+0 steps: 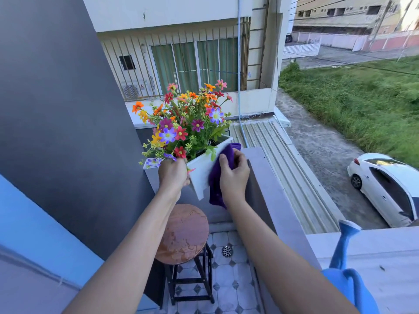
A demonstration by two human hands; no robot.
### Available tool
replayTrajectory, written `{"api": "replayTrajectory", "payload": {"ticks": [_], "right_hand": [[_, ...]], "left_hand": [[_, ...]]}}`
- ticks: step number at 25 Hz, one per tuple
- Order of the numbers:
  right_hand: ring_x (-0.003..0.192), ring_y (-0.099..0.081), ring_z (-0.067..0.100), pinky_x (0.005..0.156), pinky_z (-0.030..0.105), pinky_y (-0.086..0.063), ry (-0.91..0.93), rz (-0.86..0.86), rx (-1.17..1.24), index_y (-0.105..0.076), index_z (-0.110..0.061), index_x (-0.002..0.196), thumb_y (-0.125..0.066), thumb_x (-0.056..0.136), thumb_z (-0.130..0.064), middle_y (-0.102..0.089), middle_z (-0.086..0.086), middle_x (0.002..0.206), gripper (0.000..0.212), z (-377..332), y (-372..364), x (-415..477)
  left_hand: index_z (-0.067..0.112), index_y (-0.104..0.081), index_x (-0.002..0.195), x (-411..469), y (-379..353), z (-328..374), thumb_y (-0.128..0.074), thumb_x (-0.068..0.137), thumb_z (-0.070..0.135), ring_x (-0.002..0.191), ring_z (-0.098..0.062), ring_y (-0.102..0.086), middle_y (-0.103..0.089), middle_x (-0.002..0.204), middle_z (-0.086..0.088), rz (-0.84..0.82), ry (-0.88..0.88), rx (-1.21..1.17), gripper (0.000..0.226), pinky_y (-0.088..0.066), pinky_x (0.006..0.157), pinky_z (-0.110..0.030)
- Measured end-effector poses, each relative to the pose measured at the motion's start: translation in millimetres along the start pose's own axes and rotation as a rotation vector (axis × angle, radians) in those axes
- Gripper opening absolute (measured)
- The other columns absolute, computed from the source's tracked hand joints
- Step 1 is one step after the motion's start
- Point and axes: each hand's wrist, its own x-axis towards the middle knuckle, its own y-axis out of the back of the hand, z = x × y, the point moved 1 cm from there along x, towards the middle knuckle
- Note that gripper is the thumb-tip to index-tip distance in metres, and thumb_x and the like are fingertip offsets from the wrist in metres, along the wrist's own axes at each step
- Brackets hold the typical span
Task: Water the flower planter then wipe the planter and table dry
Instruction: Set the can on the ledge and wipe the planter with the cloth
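Purple cloth gripped in right hand wipes tilted planter, left hand holding it; wet table likely next.

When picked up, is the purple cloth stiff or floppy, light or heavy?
Probably floppy: the purple cloth drapes against the white planter, and its lower end hangs limp below the right hand. Likely light, since one hand presses and carries it.
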Motion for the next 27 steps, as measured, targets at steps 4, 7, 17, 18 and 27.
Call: {"api": "replayTrajectory", "payload": {"ticks": [4,7,17,18,27], "right_hand": [[0.097,-0.067,0.011,0.089,0.027,-0.053,0.084,-0.140,-0.022,-0.067,-0.015,0.108,-0.067,0.092,-0.009,-0.074,-0.002,0.102,0.017,3.7,-7.9,-26.5],[0.100,-0.067,0.011,0.092,0.027,-0.051,0.162,-0.200,-0.049,-0.068,-0.011,0.112,-0.066,0.093,-0.008,-0.074,0.000,0.106,0.018,3.8,-9.3,-32.9],[0.077,-0.062,0.000,0.076,0.026,-0.049,-0.003,0.139,0.053,-0.065,-0.027,0.098,-0.063,0.096,-0.014,-0.069,-0.008,0.091,0.014,-10.3,14.6,28.4],[0.078,-0.062,0.000,0.076,0.025,-0.048,0.002,0.111,0.034,-0.066,-0.025,0.100,-0.063,0.096,-0.014,-0.070,-0.008,0.092,0.012,-11.0,9.7,23.1],[0.088,-0.062,0.007,0.082,0.026,-0.048,0.166,-0.239,-0.084,-0.064,-0.013,0.105,-0.061,0.098,-0.010,-0.070,-0.003,0.096,0.008,1.4,-8.4,-30.3]], "left_hand": [[0.012,-0.043,0.074,1.7,-5.7,1.4,-0.041,0.086,0.009,0.047,-0.016,-0.025,-0.031,0.057,-0.004,-0.013,0.006,0.008,0.013,-0.019,0.039,-0.020],[0.013,-0.043,0.073,2.2,-5.6,4.1,-0.043,0.087,0.015,0.043,-0.016,-0.027,-0.031,0.054,-0.004,-0.006,-0.012,0.032,0.015,-0.022,0.039,-0.021],[0.014,-0.041,0.066,-9.4,-0.2,11.5,-0.043,0.093,0.016,0.043,-0.015,-0.027,-0.031,0.053,-0.002,-0.098,-0.036,-0.002,0.027,-0.019,0.043,-0.021],[0.014,-0.041,0.067,-9.7,-2.9,11.3,-0.043,0.094,0.018,0.043,-0.015,-0.028,-0.030,0.054,-0.002,-0.097,-0.033,-0.005,0.028,-0.019,0.043,-0.022],[0.013,-0.042,0.065,-1.5,-6.7,14.1,-0.045,0.094,0.017,0.038,-0.014,-0.028,-0.032,0.046,-0.002,-0.067,-0.023,-0.008,0.029,-0.022,0.041,-0.020]]}}
